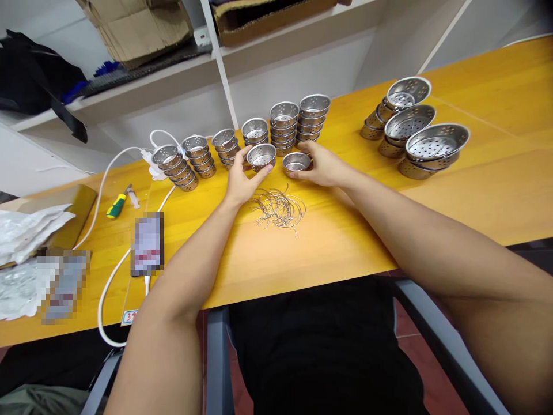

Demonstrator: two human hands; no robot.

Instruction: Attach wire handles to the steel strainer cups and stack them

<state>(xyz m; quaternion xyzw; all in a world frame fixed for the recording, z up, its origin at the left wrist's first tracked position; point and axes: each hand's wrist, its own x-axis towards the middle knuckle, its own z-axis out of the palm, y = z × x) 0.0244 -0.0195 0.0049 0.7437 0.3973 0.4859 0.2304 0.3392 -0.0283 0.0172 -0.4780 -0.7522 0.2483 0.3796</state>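
Note:
Between the thumb and fingers of my left hand (242, 180) is a perforated metal cup (261, 157), its mouth facing up. My right hand (322, 165) grips a second perforated metal cup (296, 163) by its sides, low over the table. A small gap separates the two cups. Just in front of them lies a loose heap of thin curved metal wires (280, 208). Right behind my hands stand stacks of the same cups, among them a tall stack (284, 128) and another stack (314, 118).
More cup stacks (175, 167) stand to the left, and leaning stacks (432, 151) to the right. A phone (147, 244) with a white cable, a green-yellow screwdriver (116, 206) and plastic bags (32, 233) lie on the left. White shelving (276, 75) rises behind the table.

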